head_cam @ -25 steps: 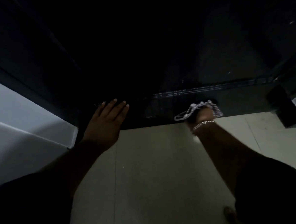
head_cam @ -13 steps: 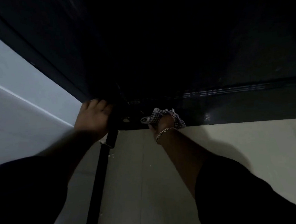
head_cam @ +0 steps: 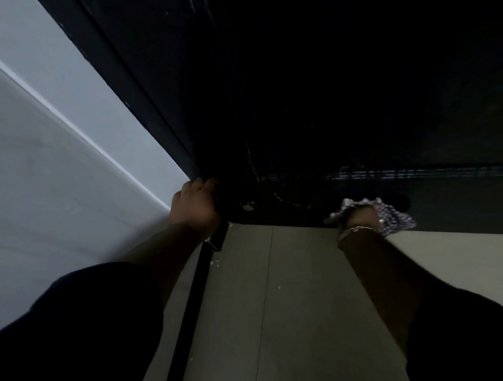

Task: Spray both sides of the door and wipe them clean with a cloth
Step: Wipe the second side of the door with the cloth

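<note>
The dark door [head_cam: 312, 96] fills the upper part of the view, and the wiping has reached its bottom strip, which suggests this face is nearly done, though the picture is too dim to judge how clean the panel above is. The right hand [head_cam: 362, 216] presses a bunched checked cloth [head_cam: 395, 219] against the door's lowest band, just above the floor; its fingers are hidden under the cloth, so a grip is likely but not plainly shown. The left hand [head_cam: 196, 207] is curled round the door's lower left edge, steadying it. The two hands are well apart along the door's foot. No spray bottle is in view, and whether the other side of the door has been treated cannot be told from here. To the left of the door stands a pale wall [head_cam: 46, 130]; below the door lies a pale tiled floor [head_cam: 282, 307], with a dark strip [head_cam: 187, 313] running from the door's left corner toward the person. Nothing blocks the cloth's path along the bottom edge.
</note>
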